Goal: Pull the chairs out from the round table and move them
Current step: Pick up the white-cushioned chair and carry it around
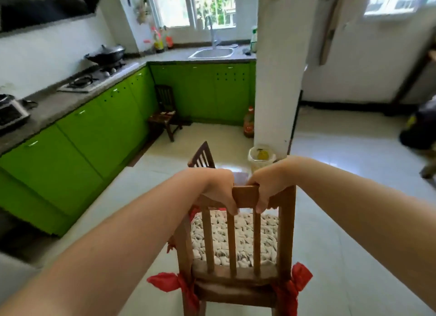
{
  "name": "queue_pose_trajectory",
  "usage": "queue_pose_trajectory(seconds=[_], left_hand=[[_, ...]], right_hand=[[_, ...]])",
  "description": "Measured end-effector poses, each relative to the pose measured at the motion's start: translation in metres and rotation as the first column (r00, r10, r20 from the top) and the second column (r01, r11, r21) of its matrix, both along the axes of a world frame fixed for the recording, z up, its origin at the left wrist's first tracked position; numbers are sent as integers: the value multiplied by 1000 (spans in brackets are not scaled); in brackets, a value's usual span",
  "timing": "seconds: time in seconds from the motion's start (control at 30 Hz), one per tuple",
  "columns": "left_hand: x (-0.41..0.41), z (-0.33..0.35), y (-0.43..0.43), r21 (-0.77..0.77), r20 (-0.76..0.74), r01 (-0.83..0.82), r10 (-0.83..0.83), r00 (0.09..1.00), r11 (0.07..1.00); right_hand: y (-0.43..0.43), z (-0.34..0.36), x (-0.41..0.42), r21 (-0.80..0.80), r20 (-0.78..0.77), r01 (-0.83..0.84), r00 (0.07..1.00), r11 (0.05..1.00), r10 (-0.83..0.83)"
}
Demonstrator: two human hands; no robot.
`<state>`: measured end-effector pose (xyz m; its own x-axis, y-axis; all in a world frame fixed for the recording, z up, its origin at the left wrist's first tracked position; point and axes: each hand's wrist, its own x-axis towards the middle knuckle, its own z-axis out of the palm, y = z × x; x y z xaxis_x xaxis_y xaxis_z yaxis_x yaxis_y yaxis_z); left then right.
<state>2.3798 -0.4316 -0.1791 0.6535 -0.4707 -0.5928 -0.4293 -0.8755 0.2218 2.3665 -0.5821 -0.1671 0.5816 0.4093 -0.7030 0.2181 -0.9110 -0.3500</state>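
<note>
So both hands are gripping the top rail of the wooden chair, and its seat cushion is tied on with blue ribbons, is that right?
Not quite. The head view shows the left hand and right hand gripping the top rail of the wooden chair, but the seat cushion is tied on with red ribbons, not blue.

No legible text, brand, number or sign appears anywhere in the view. The red-labelled plastic bottle [249, 122] on the floor and the bottles [158, 40] on the grey desk [59, 103] by the window carry labels too blurred to read.
</note>
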Motion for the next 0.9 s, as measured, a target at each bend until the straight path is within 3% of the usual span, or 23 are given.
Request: queue_pose_trajectory(seconds=[0.23, 0.53, 0.7, 0.9], left_hand=[[-6, 1, -91, -4, 4, 326, -326, 945, 945], [-53, -18, -171, -10, 28, 731, -731, 682, 682], [-74, -24, -190, -16, 14, 908, -908, 418, 418], [-115, -38, -150, 13, 41, 1000, -999, 16, 16]], right_hand=[[-71, 10, -59, -41, 10, 399, 917, 916, -399], [-100, -2, -155, -117, 39, 753, 655, 647, -755], [-77, -9, -195, -145, 113, 898, 432, 415, -895], [10, -30, -241, -141, 163, 985, 118, 95, -980]])
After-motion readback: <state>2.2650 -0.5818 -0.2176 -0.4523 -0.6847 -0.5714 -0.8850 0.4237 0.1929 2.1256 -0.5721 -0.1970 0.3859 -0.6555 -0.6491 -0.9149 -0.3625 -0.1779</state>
